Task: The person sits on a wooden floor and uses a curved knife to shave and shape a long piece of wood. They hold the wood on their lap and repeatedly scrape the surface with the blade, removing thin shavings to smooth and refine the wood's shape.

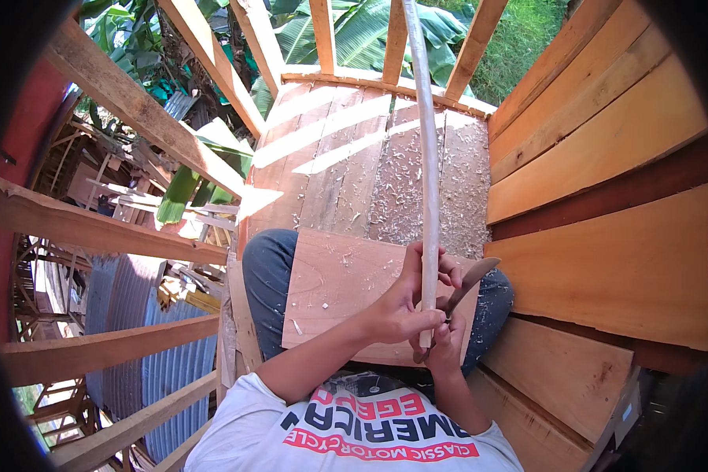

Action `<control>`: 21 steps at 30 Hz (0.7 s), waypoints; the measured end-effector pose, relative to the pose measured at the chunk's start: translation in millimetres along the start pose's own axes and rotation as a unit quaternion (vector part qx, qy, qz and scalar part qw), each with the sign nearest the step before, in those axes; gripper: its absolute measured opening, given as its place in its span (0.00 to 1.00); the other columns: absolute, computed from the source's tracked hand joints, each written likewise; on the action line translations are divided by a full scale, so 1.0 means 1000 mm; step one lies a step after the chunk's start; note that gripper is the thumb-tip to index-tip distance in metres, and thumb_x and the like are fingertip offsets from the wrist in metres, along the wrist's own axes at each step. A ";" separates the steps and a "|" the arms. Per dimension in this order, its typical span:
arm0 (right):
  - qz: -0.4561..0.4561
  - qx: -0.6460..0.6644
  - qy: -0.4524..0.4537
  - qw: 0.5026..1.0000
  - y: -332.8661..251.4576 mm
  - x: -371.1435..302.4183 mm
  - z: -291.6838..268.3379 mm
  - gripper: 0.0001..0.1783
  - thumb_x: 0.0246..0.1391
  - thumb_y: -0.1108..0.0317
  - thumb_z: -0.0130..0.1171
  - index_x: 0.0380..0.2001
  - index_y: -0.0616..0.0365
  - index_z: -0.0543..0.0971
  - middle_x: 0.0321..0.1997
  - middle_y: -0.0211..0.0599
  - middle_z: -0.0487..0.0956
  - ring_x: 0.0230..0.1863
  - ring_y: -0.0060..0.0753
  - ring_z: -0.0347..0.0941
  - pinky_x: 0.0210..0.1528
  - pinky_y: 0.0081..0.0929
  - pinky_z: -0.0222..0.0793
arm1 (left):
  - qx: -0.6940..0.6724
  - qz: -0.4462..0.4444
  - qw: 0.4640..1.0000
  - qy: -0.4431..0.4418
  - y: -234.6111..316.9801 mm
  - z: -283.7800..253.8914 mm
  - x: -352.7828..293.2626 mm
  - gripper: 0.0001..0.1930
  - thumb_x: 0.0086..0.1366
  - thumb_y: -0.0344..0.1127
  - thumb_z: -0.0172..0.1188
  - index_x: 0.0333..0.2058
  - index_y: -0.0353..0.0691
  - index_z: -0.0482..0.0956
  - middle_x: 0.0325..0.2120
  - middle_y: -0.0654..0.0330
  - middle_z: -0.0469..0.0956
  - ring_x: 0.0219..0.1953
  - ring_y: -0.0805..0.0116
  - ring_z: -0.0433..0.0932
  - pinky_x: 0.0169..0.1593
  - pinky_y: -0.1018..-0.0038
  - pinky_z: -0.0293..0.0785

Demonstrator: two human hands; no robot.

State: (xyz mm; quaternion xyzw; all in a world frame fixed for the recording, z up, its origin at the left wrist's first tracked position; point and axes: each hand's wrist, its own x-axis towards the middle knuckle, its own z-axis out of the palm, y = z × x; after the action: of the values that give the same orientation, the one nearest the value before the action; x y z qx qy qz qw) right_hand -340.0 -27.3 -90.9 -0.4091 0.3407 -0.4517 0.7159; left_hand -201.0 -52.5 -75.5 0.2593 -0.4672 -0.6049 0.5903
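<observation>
A long, pale wooden pole [429,173] rises from over my lap and runs away from me past the top of the view. My left hand [407,303] is closed around its near end, the thumb lying across it. Just right of and below that, my right hand [446,340] is closed on a knife, its handle mostly hidden by fingers. The knife blade [473,280] points up and right, beside the pole. Under both hands a flat wooden board [342,279] lies across my crossed legs, with a few chips on it.
Curled shavings lie thickly on the plank floor [354,181] ahead. Wooden railing posts [145,110] stand along the left and far sides. A plank wall [598,259] closes the right side. Beyond the railing are banana leaves [311,47] and corrugated roofing sheets [181,338] lower down.
</observation>
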 end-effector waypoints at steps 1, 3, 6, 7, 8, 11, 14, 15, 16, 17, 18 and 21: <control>0.004 0.025 0.010 1.000 -0.001 0.000 0.000 0.33 0.52 0.38 0.58 0.35 0.62 0.68 0.20 0.29 0.69 0.13 0.14 0.62 0.12 0.13 0.56 | 0.017 0.023 1.000 -0.001 -0.004 0.004 0.004 0.44 0.53 0.33 0.65 0.61 0.43 0.44 0.45 0.54 0.64 0.52 0.63 0.65 0.60 0.61 0.60; 0.010 0.109 0.099 0.989 0.004 -0.003 0.002 0.33 0.55 0.42 0.56 0.41 0.67 0.68 0.22 0.31 0.71 0.11 0.13 0.61 0.10 0.13 0.56 | 0.054 0.040 0.998 -0.012 -0.003 0.010 0.009 0.46 0.56 0.30 0.64 0.62 0.46 0.38 0.47 0.52 0.64 0.54 0.62 0.65 0.62 0.60 0.58; 0.087 0.230 -0.011 0.969 -0.016 0.004 -0.016 0.32 0.57 0.47 0.55 0.46 0.70 0.67 0.24 0.35 0.73 0.09 0.13 0.59 0.09 0.13 0.56 | 0.103 0.042 0.994 -0.004 -0.008 0.010 0.006 0.39 0.58 0.32 0.64 0.62 0.43 0.47 0.48 0.52 0.64 0.55 0.60 0.65 0.62 0.60 0.57; 0.091 0.217 -0.005 0.972 -0.021 0.006 -0.016 0.34 0.58 0.49 0.51 0.54 0.71 0.63 0.24 0.36 0.74 0.07 0.11 0.58 0.08 0.12 0.57 | 0.172 0.058 0.983 -0.020 -0.006 0.007 0.004 0.36 0.58 0.32 0.64 0.60 0.42 0.52 0.48 0.52 0.65 0.55 0.60 0.65 0.62 0.60 0.58; 0.085 0.203 -0.011 0.975 -0.025 0.007 -0.021 0.34 0.57 0.51 0.52 0.54 0.72 0.63 0.25 0.37 0.75 0.07 0.11 0.57 0.07 0.12 0.57 | 0.235 0.071 0.968 -0.042 -0.003 0.004 0.004 0.33 0.58 0.33 0.64 0.58 0.40 0.57 0.49 0.52 0.65 0.56 0.60 0.65 0.61 0.60 0.59; 0.058 0.157 -0.011 0.986 -0.041 0.013 -0.024 0.31 0.54 0.58 0.57 0.50 0.76 0.64 0.25 0.45 0.77 0.06 0.12 0.57 0.06 0.12 0.55 | 0.342 0.064 0.937 -0.007 0.008 0.007 -0.009 0.21 0.58 0.35 0.65 0.49 0.40 0.70 0.49 0.53 0.68 0.53 0.61 0.67 0.58 0.63 0.61; 0.035 0.142 -0.021 0.989 -0.052 0.019 -0.047 0.27 0.52 0.60 0.57 0.44 0.77 0.66 0.23 0.48 0.77 0.05 0.13 0.57 0.06 0.12 0.55 | 0.347 -0.090 0.933 -0.029 0.041 0.007 -0.019 0.16 0.57 0.35 0.65 0.44 0.40 0.75 0.46 0.53 0.70 0.48 0.61 0.71 0.52 0.63 0.65; 0.024 0.139 -0.026 0.990 -0.055 0.021 -0.053 0.26 0.52 0.61 0.57 0.43 0.76 0.67 0.22 0.48 0.76 0.05 0.13 0.57 0.06 0.12 0.55 | 0.337 -0.161 0.926 -0.054 0.057 0.005 -0.022 0.16 0.57 0.34 0.66 0.43 0.40 0.75 0.45 0.53 0.71 0.46 0.61 0.72 0.50 0.63 0.67; 0.012 0.135 -0.030 0.990 -0.057 0.022 -0.059 0.25 0.51 0.62 0.57 0.42 0.76 0.67 0.22 0.48 0.76 0.05 0.13 0.57 0.06 0.12 0.55 | 0.354 -0.191 0.915 -0.039 0.075 0.006 -0.027 0.18 0.56 0.34 0.66 0.44 0.39 0.74 0.44 0.52 0.72 0.47 0.58 0.72 0.51 0.63 0.66; 0.000 0.131 -0.035 0.991 -0.059 0.024 -0.065 0.24 0.51 0.62 0.57 0.41 0.75 0.67 0.21 0.48 0.76 0.05 0.13 0.57 0.05 0.12 0.55 | 0.371 -0.220 0.902 -0.024 0.093 0.008 -0.034 0.20 0.55 0.33 0.67 0.45 0.38 0.72 0.44 0.51 0.72 0.49 0.56 0.72 0.53 0.63 0.65; -0.010 0.128 -0.038 0.991 -0.060 0.025 -0.071 0.23 0.50 0.63 0.57 0.40 0.75 0.68 0.21 0.48 0.76 0.05 0.13 0.57 0.05 0.12 0.55 | 0.386 -0.251 0.888 -0.008 0.105 0.004 -0.041 0.22 0.53 0.33 0.67 0.46 0.36 0.71 0.43 0.49 0.73 0.50 0.54 0.71 0.55 0.63 0.64; -0.010 0.160 -0.066 0.985 -0.062 0.035 -0.083 0.20 0.50 0.64 0.56 0.37 0.72 0.68 0.17 0.42 0.74 0.05 0.13 0.56 0.05 0.12 0.54 | 0.681 0.116 0.719 0.080 0.134 -0.015 -0.038 0.20 0.47 0.32 0.70 0.39 0.39 0.73 0.37 0.54 0.75 0.45 0.56 0.74 0.50 0.61 0.67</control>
State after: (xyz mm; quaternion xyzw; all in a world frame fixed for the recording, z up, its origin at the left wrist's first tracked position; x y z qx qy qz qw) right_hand -421.8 -98.6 -75.8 -0.3214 0.2117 -0.4793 0.7888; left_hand -118.8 -2.3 26.3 0.5823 -0.7308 -0.0281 0.3552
